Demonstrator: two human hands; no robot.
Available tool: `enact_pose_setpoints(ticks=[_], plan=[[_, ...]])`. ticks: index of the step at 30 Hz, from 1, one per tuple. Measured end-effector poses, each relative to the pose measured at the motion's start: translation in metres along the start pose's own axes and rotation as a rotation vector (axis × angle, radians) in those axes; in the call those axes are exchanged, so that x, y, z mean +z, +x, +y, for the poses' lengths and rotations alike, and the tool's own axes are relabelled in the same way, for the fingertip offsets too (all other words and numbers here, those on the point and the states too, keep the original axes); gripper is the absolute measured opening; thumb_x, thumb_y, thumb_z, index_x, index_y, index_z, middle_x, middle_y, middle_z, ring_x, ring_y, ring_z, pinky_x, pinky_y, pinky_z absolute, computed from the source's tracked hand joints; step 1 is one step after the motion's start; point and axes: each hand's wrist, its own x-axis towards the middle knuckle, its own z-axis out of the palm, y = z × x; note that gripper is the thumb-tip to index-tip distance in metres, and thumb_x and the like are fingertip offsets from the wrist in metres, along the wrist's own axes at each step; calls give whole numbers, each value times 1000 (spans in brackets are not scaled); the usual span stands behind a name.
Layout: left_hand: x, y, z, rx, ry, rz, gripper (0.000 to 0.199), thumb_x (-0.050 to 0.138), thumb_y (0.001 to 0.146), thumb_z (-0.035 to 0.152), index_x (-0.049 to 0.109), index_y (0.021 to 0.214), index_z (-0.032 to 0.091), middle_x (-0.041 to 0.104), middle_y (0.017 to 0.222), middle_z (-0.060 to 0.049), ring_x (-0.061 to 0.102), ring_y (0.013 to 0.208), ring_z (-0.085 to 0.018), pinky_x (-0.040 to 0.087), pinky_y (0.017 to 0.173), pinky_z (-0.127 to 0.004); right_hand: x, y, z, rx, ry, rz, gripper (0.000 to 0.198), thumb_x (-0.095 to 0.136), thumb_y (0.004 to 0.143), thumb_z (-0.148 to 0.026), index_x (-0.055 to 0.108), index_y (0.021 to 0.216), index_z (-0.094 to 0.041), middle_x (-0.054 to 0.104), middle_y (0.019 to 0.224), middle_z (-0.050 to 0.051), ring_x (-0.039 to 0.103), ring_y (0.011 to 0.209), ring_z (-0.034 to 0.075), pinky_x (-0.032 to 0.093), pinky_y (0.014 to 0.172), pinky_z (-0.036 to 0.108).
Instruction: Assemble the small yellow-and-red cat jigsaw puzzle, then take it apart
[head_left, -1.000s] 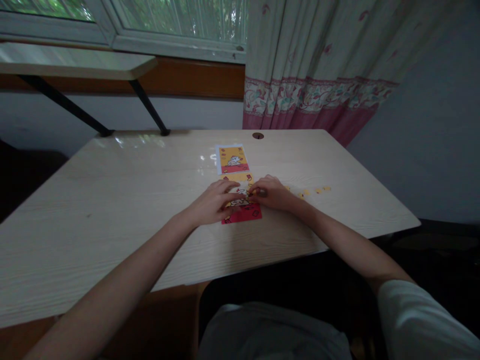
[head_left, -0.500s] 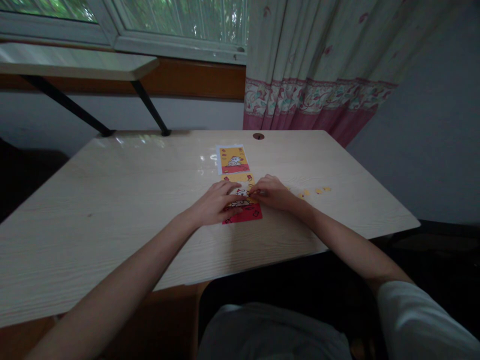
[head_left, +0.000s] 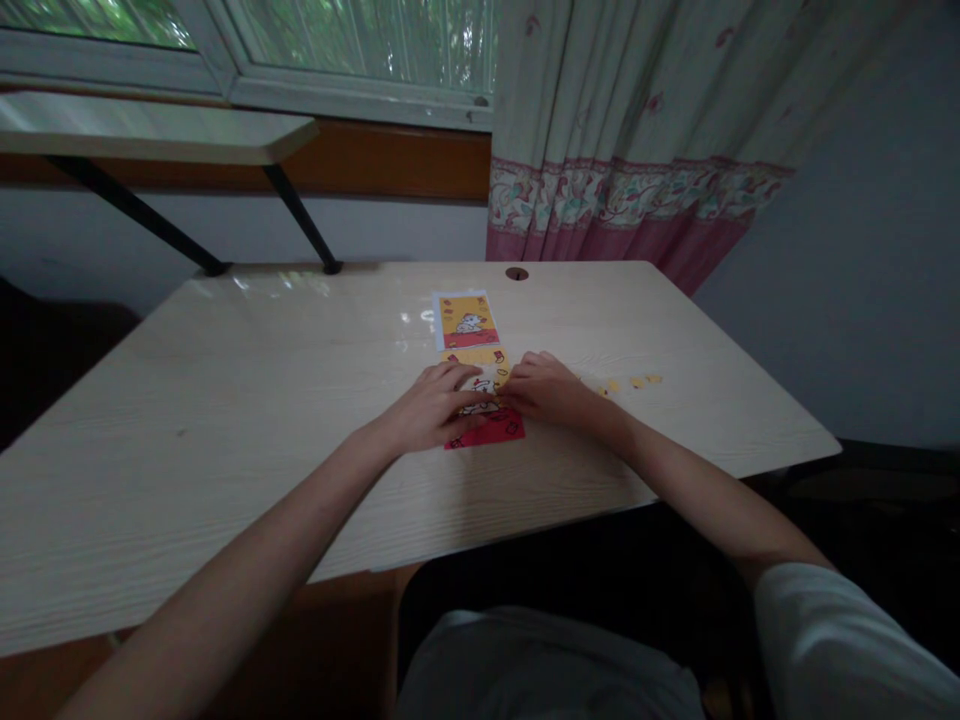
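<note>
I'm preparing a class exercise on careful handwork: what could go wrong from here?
The left hand and right hand are both at the lower picture, so an uneven push might shift it against the upper sheet just beyond.
The loose yellow pieces lie near the right forearm, so a sideways sweep could scatter them.
The left hand also covers part of the lower picture, so a slip there might go unnoticed.

Pale wood desk [head_left: 225, 400], raised shelf [head_left: 165, 130], window [head_left: 360, 45], floral curtain [head_left: 637, 110].
Shelf on slanted black legs [head_left: 302, 217] at desk's far-left corner; round brown grommet [head_left: 517, 274] by far edge, right of middle; curtain, pink at bottom, behind far-right corner; orange-brown strip [head_left: 405, 160] under window; dark shape [head_left: 56, 335] beyond left edge, possibly a chair, too dim to tell.
</note>
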Motion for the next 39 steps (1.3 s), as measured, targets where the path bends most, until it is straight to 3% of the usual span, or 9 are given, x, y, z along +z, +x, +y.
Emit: enact_pose_setpoints(ticks=[3, 8, 14, 25, 31, 36, 39], plan=[[-2, -3, -3, -18, 6, 14, 37, 46, 87, 41, 58, 118, 24, 47, 127, -12, 41, 117, -28, 32, 98, -47, 4, -2, 2, 0, 29, 29, 21, 48, 88, -30, 66, 89, -20, 62, 80, 6, 43, 79, 18, 27, 69, 30], [-10, -11, -18, -162, 49, 86, 45, 41, 88, 47, 53, 121, 20, 49, 124, -12, 43, 115, -27, 34, 96, -45, 11, -3, -1, -25, 81, 148, 24, 47, 89, -31, 66, 94, -19, 64, 94, 7, 45, 86, 19, 32, 75, 31], [-11, -19, -34, -293, 145, 50, 60, 38, 83, 60, 48, 125, 18, 46, 129, -14, 42, 115, -30, 33, 96, -47, 12, -4, -6, -75, 166, 117, 24, 47, 89, -28, 65, 101, -20, 68, 95, 6, 47, 89, 19, 36, 79, 32], [-8, -20, -36, -308, 171, -13, 72, 37, 78, 69, 42, 129, 18, 46, 130, -15, 42, 117, -31, 33, 96, -46, -1, -2, 10, 0, 440, 98, 19, 50, 88, -26, 64, 99, -19, 68, 96, 4, 57, 87, 13, 37, 85, 31], [-8, -20, -36, -307, 171, -19, 69, 36, 79, 68, 42, 129, 20, 47, 129, -13, 43, 116, -31, 33, 95, -46, -22, -7, 43, 148, 359, 95, 16, 53, 84, -24, 67, 92, -19, 68, 93, 4, 58, 88, 15, 38, 84, 31], [-8, -20, -36, -308, 158, -20, 70, 36, 79, 68, 42, 129, 20, 47, 129, -13, 42, 116, -31, 33, 95, -46, -48, -26, 78, 410, 363, -73, 22, 52, 81, -27, 69, 88, -16, 67, 80, 5, 55, 68, 13, 40, 64, 26], [-8, -19, -35, -310, 157, -27, 71, 35, 80, 68, 41, 130, 19, 47, 129, -14, 42, 117, -31, 33, 96, -46, -51, -40, 92, 515, 428, -187, 22, 54, 78, -30, 69, 84, -14, 65, 72, 4, 52, 62, 12, 38, 59, 24]])
